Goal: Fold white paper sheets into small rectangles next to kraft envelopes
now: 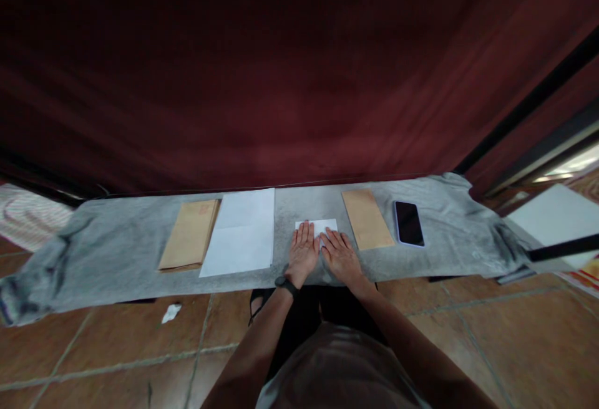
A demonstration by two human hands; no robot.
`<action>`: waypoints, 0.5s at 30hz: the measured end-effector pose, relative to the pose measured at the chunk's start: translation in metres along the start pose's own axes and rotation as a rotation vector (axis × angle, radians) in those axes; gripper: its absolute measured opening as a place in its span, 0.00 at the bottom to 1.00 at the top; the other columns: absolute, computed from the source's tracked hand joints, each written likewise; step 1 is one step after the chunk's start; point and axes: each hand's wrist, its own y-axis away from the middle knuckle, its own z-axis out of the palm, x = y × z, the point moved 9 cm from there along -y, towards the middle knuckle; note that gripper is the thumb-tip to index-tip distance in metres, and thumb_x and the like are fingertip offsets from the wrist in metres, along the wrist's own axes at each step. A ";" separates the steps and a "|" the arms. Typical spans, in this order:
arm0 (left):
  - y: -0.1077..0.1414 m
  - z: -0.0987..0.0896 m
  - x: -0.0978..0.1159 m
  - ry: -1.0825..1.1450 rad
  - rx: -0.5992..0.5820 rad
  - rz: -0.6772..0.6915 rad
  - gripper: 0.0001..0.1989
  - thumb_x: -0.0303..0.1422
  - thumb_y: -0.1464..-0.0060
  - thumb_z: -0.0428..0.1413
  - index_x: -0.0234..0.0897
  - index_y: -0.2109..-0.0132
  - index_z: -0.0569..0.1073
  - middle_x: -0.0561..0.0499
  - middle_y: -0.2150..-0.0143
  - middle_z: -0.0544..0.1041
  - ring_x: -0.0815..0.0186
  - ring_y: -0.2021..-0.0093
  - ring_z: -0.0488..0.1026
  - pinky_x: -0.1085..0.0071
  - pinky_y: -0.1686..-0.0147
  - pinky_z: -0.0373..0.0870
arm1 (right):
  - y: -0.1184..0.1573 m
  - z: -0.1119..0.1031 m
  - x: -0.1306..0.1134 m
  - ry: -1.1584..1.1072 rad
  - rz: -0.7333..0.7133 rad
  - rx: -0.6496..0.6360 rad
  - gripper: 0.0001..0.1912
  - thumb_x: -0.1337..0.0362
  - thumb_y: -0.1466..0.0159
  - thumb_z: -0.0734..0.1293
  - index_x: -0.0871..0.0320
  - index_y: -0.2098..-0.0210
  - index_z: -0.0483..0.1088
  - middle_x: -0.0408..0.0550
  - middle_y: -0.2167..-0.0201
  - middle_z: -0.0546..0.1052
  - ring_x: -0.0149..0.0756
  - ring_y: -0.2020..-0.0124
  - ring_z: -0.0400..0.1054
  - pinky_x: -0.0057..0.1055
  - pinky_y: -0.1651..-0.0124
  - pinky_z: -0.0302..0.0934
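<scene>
Hands (304, 252) press paper (322, 226); stacked envelopes (186, 239) bear illegible reddish print (204, 209).

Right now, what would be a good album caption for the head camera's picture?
Left hand and right hand lie flat on white paper, between sheets and a brown envelope, phone beyond.

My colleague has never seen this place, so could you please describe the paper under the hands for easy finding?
Find the grey cloth before the dark red fabric. Near the cloth's middle, the left hand and right hand lie flat on the small paper. It is much smaller than the white sheet to its left.
</scene>
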 end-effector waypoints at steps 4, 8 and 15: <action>-0.006 -0.004 -0.014 0.001 0.005 -0.046 0.30 0.37 0.30 0.37 0.30 0.27 0.52 0.41 0.25 0.51 0.58 0.25 0.45 0.55 0.28 0.48 | 0.000 0.000 0.001 -0.007 0.011 0.013 0.23 0.61 0.26 0.58 0.57 0.34 0.64 0.54 0.32 0.64 0.46 0.32 0.60 0.50 0.31 0.51; 0.009 -0.008 -0.023 -0.017 0.071 -0.061 0.30 0.36 0.31 0.37 0.27 0.27 0.52 0.39 0.26 0.53 0.57 0.25 0.46 0.54 0.28 0.49 | 0.001 0.001 0.002 -0.007 0.013 0.022 0.24 0.61 0.26 0.57 0.57 0.33 0.63 0.54 0.32 0.64 0.46 0.32 0.60 0.49 0.31 0.49; 0.051 -0.009 -0.018 -0.040 0.107 0.054 0.29 0.37 0.30 0.39 0.34 0.27 0.53 0.44 0.26 0.55 0.58 0.25 0.48 0.53 0.28 0.49 | -0.002 0.003 0.004 -0.021 0.046 0.007 0.23 0.61 0.25 0.55 0.57 0.34 0.65 0.53 0.32 0.65 0.46 0.32 0.60 0.51 0.30 0.48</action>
